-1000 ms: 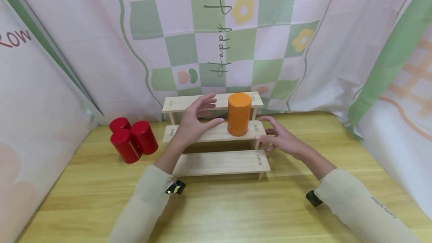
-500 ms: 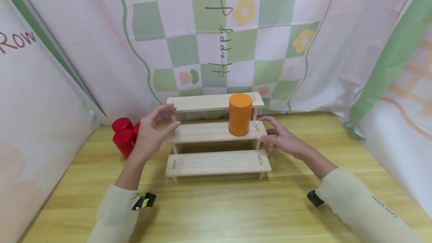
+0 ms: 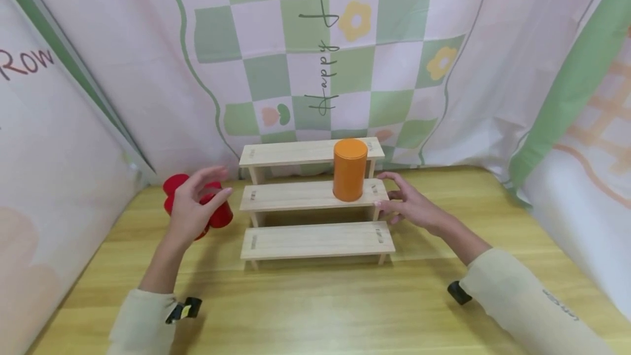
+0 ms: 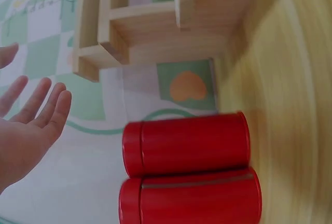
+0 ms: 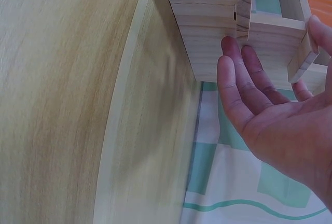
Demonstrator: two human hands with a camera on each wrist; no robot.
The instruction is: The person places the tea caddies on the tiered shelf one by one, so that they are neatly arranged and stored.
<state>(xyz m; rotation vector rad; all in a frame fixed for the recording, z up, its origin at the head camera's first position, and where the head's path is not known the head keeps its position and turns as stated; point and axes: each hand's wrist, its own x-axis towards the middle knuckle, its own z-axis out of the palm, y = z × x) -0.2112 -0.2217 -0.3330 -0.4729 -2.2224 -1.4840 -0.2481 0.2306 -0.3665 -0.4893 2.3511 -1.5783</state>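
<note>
A three-tier wooden shelf [image 3: 315,240] stands on the table, with an orange cylindrical can [image 3: 350,171] upright on its middle tier, toward the right. My left hand [image 3: 189,212] hovers over several red cans [image 3: 221,216] left of the shelf, fingers spread and partly hiding them. In the left wrist view that hand [image 4: 26,130] is apart from two red cans [image 4: 189,143]. My right hand [image 3: 414,204] holds the middle tier's right end; in the right wrist view, this hand's [image 5: 290,115] thumb touches the board's end [image 5: 303,58] and the other fingers extend beside the side panel.
The wood-grain table [image 3: 315,311] extends in front of the shelf. A checkered curtain [image 3: 305,70] hangs close behind it, and pale cloth [image 3: 64,141] closes off the left side. Black bands [image 3: 459,292] sit at both sleeves.
My left hand has moved left, from beside the orange can past the shelf's left end to above the red cans. The right hand has stayed at the shelf's right end.
</note>
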